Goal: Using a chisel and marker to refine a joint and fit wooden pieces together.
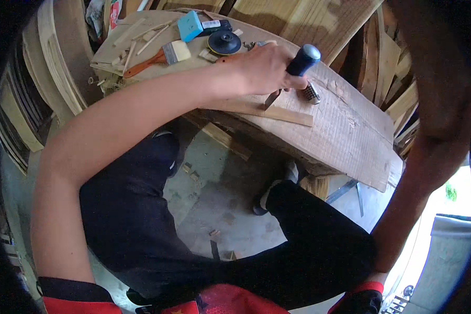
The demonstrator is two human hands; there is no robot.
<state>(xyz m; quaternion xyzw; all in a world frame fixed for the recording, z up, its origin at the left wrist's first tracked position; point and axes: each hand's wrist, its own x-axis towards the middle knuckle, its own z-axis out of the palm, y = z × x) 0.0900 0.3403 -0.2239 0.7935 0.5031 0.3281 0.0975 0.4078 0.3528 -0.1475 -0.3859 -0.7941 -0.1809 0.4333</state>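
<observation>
My left hand [267, 68] is closed around a chisel with a dark blue handle [304, 59], which sticks up past the fist. Below the fist the chisel's blade [271, 99] comes down onto a narrow flat wood strip [288, 114]. That strip lies along the near edge of a thick, rough plank bench [345, 138]. Just right of the fist, a small metal tool with a dotted, rasp-like surface [312, 93] rests on the plank, partly hidden. My right arm is raised along the right side; its hand is out of sight.
On the bench's left lie a paintbrush [162, 57], a blue block [190, 25], a round black pad [224, 42] and several wood scraps [141, 39]. Boards [298, 23] lean behind it. Curved wooden pieces [63, 57] stand at left. My legs straddle the floor below.
</observation>
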